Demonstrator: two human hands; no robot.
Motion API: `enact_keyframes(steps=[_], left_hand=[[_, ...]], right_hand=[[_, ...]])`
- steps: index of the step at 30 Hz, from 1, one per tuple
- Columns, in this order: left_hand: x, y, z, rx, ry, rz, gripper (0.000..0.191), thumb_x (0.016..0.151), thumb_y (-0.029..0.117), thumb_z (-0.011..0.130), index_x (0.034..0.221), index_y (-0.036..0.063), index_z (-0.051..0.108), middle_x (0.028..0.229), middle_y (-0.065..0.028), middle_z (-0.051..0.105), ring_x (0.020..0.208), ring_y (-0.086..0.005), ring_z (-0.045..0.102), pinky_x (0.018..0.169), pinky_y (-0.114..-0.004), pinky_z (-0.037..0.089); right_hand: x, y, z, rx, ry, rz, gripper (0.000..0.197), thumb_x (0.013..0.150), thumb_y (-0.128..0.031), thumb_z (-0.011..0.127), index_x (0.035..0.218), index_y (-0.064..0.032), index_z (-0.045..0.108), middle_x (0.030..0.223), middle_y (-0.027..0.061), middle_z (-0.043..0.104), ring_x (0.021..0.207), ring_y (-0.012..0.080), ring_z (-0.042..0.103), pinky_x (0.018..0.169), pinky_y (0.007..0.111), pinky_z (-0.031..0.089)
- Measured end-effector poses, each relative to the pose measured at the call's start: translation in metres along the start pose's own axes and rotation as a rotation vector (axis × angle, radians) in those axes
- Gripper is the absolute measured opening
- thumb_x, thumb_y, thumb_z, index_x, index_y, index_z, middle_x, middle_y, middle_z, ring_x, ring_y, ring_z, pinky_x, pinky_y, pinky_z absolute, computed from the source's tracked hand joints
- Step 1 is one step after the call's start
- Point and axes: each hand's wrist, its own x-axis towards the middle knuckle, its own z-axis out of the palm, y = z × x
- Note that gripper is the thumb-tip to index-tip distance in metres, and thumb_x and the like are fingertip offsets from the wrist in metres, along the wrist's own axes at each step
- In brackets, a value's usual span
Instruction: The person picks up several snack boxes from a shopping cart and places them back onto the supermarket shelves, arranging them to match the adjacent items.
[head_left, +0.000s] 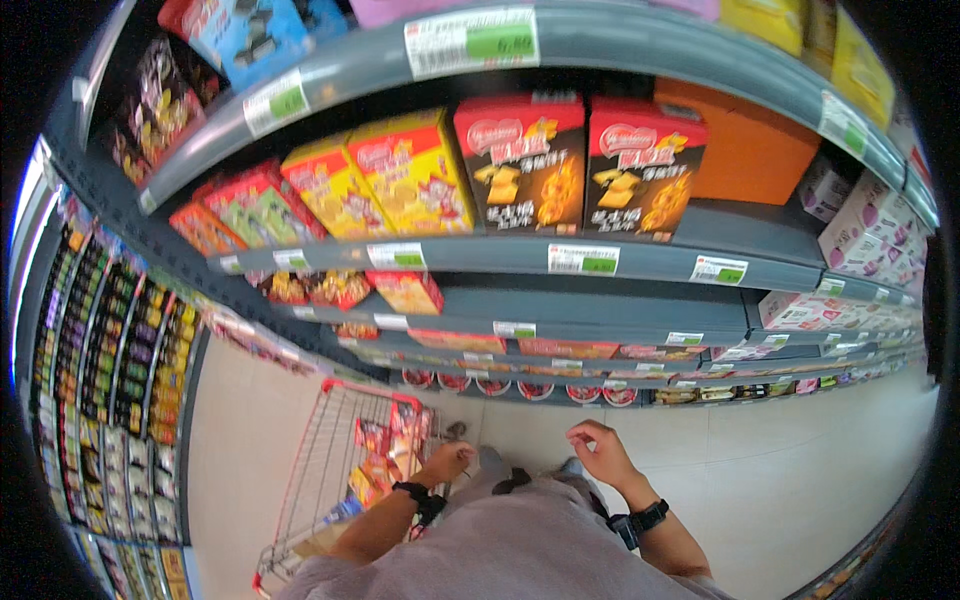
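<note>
My left hand (452, 459) is half curled beside the right side of a wire shopping cart (304, 465) with red trim; whether it touches the cart I cannot tell. Red and orange snack packets (375, 461) lie inside the cart, with a blue packet (345, 509) nearer its lower end. My right hand (602, 450) hangs over the floor in front of my body, fingers loosely bent, holding nothing. Ahead, a shelf carries two red-and-black snack boxes (523, 169), yellow boxes (415, 180) and a red-and-green box (262, 202). Both wrists wear black bands.
A grey shelf edge (637, 37) with price tags curves overhead, holding bags. An orange box (739, 142) and white-and-purple boxes (874, 229) stand at right. Round red-rimmed tubs (535, 389) line the bottom shelf. Another stocked shelf (112, 337) rises at left beyond the tiled floor (757, 465).
</note>
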Motion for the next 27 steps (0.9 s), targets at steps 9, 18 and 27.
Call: enact_keyframes(steps=[9,18,27], left_hand=[[-0.12,-0.039,0.044,-0.135,0.311,-0.35,0.018,0.083,0.005,0.056,0.097,0.0005,0.067,0.074,-0.0097,0.065,0.067,-0.0156,0.061,0.062,-0.031,0.049],[-0.19,-0.096,0.016,-0.344,0.652,-0.349,0.018,0.08,0.002,0.056,0.095,-0.0004,0.066,0.08,-0.0076,0.065,0.071,-0.0146,0.06,0.066,-0.029,0.049],[-0.254,-0.234,-0.048,-0.428,0.907,-0.535,0.016,0.08,0.006,0.059,0.092,-0.0004,0.067,0.074,-0.0062,0.059,0.071,-0.0155,0.062,0.064,-0.032,0.049]], right_hand=[[-0.004,0.045,0.029,-0.045,-0.338,0.079,0.013,0.087,-0.002,0.057,0.099,0.0005,0.063,0.091,0.012,0.064,0.084,0.022,0.064,0.074,0.031,0.052],[0.034,-0.005,0.157,-0.1,-0.596,-0.007,0.015,0.082,0.003,0.059,0.096,0.0016,0.062,0.087,0.0093,0.059,0.078,0.0186,0.06,0.071,0.03,0.05],[0.068,-0.045,0.324,-0.26,-0.818,0.035,0.012,0.082,0.003,0.058,0.093,0.0012,0.063,0.083,0.0102,0.06,0.076,0.0207,0.061,0.07,0.029,0.05]])
